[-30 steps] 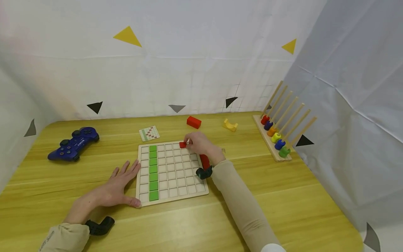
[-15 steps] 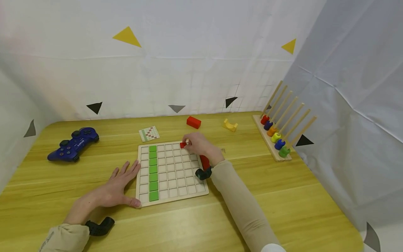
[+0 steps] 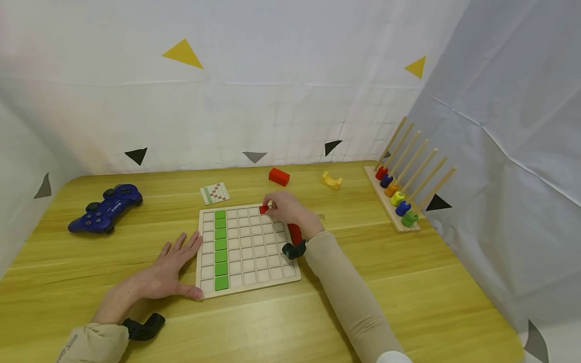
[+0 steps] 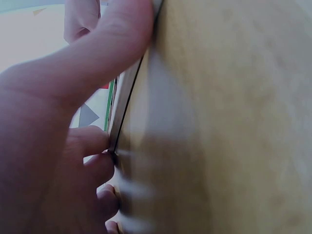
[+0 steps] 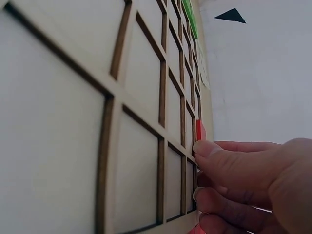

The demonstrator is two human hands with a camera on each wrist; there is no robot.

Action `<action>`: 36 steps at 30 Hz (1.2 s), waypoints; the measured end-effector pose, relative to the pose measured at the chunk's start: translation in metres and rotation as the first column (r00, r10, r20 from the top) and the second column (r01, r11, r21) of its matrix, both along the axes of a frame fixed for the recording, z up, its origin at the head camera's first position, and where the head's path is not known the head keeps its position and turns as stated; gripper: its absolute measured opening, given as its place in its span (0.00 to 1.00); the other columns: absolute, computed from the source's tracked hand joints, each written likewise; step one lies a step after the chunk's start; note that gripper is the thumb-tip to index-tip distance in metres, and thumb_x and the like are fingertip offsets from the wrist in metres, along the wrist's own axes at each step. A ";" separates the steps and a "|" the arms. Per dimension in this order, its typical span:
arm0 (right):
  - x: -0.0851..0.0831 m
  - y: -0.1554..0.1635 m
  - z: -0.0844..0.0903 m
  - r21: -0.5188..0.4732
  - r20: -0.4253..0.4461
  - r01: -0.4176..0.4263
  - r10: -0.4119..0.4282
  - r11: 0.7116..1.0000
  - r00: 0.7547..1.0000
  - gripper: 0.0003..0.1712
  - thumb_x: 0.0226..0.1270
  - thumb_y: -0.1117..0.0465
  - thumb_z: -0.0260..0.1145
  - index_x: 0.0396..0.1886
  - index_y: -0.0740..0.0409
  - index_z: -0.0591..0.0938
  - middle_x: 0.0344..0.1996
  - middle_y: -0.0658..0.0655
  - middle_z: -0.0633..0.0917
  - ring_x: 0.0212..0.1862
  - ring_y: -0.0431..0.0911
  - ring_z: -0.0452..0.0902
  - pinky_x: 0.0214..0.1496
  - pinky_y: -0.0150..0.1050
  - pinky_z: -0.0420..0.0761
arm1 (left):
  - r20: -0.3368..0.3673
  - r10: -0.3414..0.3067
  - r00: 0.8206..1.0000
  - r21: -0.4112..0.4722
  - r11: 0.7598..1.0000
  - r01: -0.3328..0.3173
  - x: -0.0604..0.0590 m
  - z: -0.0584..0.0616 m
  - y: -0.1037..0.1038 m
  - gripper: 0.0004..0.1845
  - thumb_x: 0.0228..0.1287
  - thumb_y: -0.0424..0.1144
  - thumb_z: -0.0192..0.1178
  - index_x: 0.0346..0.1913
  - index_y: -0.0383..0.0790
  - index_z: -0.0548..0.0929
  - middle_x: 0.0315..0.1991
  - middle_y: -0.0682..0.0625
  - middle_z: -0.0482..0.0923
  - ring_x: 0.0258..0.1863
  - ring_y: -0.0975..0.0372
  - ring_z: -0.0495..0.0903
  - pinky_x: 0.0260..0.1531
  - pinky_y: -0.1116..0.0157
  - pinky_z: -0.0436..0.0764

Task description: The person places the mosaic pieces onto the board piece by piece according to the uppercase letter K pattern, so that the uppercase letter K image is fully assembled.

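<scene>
Right hand pinches red tile at 12 o'clock edge of grid board, fingers curled. Left hand flat, fingers spread, thumb against board's 8 o'clock corner

Red tile and green column on pale gridded wooden board

On the counter lies a wooden grid board with a column of green tiles. The right hand pinches a red tile at the board's 1 o'clock corner. The left hand lies flat at the board's 8 o'clock edge, thumb touching it. A blue controller sits at 10 o'clock.
</scene>
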State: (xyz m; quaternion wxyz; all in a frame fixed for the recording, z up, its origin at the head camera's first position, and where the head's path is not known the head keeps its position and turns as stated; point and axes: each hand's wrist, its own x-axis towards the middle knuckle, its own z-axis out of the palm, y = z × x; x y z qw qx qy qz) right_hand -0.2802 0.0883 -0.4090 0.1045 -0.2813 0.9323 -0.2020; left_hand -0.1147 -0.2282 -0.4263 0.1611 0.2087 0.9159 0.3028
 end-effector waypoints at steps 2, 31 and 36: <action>-0.001 0.003 0.002 -0.026 0.019 0.015 -0.015 1.000 1.000 0.13 0.71 0.61 0.67 0.53 0.55 0.82 0.34 0.53 0.83 0.36 0.46 0.76 0.39 0.36 0.78 | 0.005 -0.002 1.000 0.000 1.000 0.002 0.000 0.000 0.001 0.69 0.45 0.66 0.73 0.80 0.35 0.44 0.81 0.37 0.34 0.78 0.37 0.27 0.71 0.34 0.29; -0.025 0.061 -0.009 -0.194 0.079 0.110 -0.096 0.975 0.992 0.16 0.73 0.66 0.63 0.58 0.59 0.83 0.55 0.57 0.80 0.49 0.51 0.77 0.50 0.43 0.80 | 0.018 0.003 1.000 0.006 1.000 -0.004 0.000 0.001 0.001 0.69 0.45 0.65 0.73 0.80 0.36 0.44 0.81 0.37 0.34 0.78 0.38 0.26 0.71 0.35 0.28; -0.027 0.059 -0.014 -0.174 0.047 0.091 -0.084 0.980 0.995 0.16 0.74 0.66 0.61 0.58 0.58 0.84 0.52 0.57 0.79 0.46 0.50 0.75 0.49 0.41 0.78 | 0.013 0.002 1.000 -0.004 1.000 -0.002 -0.001 0.001 0.001 0.69 0.45 0.66 0.73 0.80 0.36 0.44 0.81 0.37 0.34 0.78 0.37 0.26 0.71 0.35 0.28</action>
